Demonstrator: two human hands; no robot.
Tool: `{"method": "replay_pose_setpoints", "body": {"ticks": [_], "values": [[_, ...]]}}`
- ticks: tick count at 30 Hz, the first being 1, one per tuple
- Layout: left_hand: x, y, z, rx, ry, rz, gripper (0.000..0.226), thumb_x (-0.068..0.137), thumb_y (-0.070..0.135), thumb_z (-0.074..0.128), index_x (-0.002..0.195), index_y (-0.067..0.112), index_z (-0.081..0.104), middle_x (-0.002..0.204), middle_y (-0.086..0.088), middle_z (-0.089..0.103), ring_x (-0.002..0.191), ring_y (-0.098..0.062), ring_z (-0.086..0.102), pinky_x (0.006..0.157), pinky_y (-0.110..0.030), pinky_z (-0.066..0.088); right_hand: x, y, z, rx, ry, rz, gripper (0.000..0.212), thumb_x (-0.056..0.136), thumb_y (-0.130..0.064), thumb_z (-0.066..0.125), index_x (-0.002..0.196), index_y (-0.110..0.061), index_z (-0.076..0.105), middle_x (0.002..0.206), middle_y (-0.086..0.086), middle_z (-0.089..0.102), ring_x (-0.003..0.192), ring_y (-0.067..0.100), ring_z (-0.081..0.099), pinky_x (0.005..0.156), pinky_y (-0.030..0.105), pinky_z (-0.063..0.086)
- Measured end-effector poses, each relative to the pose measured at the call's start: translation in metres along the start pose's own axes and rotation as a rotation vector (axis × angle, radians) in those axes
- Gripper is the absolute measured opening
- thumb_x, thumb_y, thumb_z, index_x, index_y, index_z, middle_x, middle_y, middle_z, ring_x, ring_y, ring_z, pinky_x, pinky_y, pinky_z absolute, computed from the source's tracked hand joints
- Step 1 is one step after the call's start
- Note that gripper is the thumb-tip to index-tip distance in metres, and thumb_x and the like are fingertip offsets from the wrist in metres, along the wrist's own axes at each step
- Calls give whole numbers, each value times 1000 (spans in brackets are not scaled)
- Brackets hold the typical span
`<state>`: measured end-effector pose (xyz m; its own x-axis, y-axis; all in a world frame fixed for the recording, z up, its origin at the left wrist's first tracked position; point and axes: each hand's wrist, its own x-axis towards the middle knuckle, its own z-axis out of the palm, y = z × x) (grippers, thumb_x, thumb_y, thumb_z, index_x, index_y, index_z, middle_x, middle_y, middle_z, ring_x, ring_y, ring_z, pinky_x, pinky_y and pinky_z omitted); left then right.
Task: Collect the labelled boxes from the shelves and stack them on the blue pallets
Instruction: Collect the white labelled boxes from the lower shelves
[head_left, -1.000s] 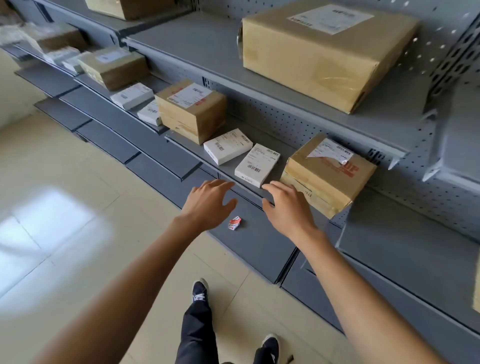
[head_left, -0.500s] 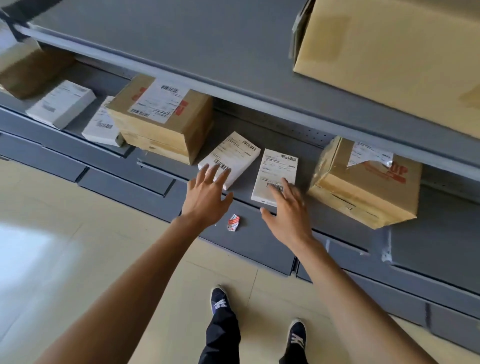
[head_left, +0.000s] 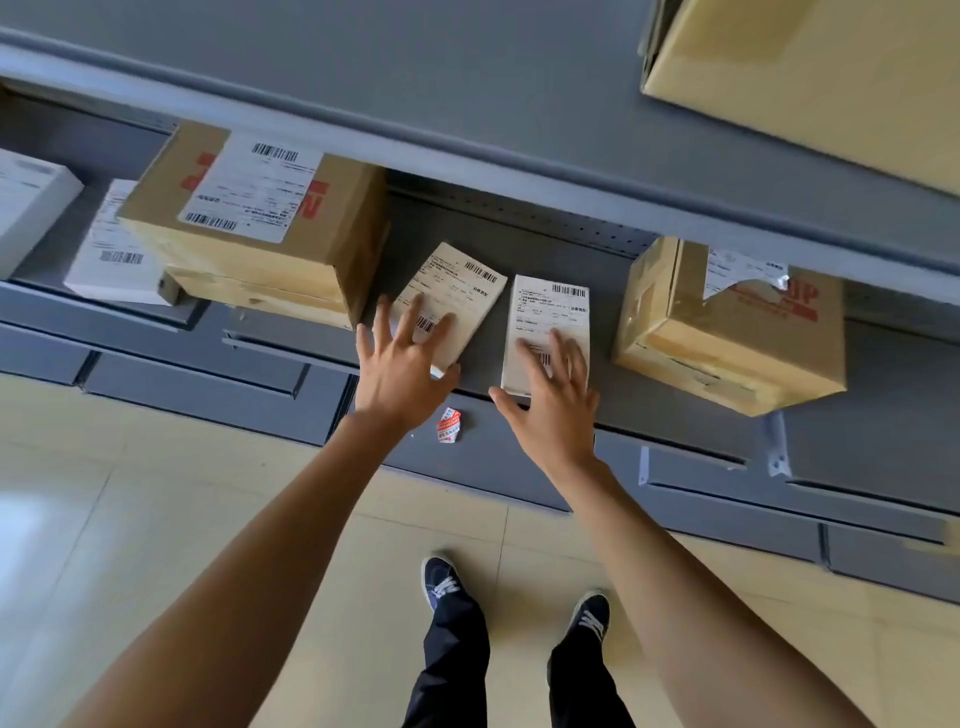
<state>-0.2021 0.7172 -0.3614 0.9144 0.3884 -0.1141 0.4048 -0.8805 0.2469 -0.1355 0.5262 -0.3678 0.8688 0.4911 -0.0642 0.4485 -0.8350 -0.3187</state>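
Two small flat white labelled boxes lie side by side on a grey shelf. My left hand (head_left: 402, 366) lies with spread, straight fingers on the near end of the left white box (head_left: 457, 296). My right hand (head_left: 553, 400) lies with fingers spread on the near end of the right white box (head_left: 550, 317), its thumb out to the left. Neither hand has closed round its box. A brown labelled carton (head_left: 260, 218) stands left of them and another brown carton (head_left: 727, 332) with a torn label stands to the right.
The upper shelf (head_left: 467, 104) overhangs the boxes and carries a large brown carton (head_left: 810, 78). More white boxes (head_left: 111, 254) lie at the far left. A crumpled red-and-white scrap (head_left: 449, 425) sits on the lower shelf ledge between my hands. Tiled floor and my shoes are below.
Both hands have reached forward from in front of the shelf edge onto the two white boxes. The view has moved closer under the upper shelf.
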Motion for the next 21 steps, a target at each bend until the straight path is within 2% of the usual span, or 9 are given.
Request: {"method": "replay_pose_setpoints", "body": {"ticks": [3,6,12,17,21], "values": [[-7,0,1,-22,35,4,68,85,49,70,147,34,47,161,-6,30,147,-44,20,112,-65,31,-5,0,4,25,40,5,57,87,-51,66,138,-31,51,160,6,30,147,33,25,88,57,47],[-15,0,0,-34,66,6,66,80,46,75,141,32,55,155,-7,36,139,-43,30,107,-63,37,-12,3,5,23,76,-4,54,85,-47,68,135,-31,54,158,4,34,146,30,29,84,54,49],[-47,-2,-1,-98,93,-9,62,80,46,77,138,34,58,153,-8,37,134,-40,31,103,-57,42,-41,19,2,19,80,-61,55,83,-49,65,135,-31,57,158,2,36,143,28,31,86,51,45],[-87,7,-8,-165,151,-40,61,79,43,79,136,34,60,152,-8,38,133,-38,31,102,-59,44,-78,34,-18,41,138,-152,56,85,-50,61,135,-26,58,154,-2,42,142,24,35,91,49,45],[-121,30,-17,-161,215,3,61,78,41,82,135,33,61,151,-8,40,133,-39,33,101,-60,45,-114,49,-46,75,207,-207,56,87,-53,56,136,-25,58,154,-3,42,143,23,35,98,49,43]]}}
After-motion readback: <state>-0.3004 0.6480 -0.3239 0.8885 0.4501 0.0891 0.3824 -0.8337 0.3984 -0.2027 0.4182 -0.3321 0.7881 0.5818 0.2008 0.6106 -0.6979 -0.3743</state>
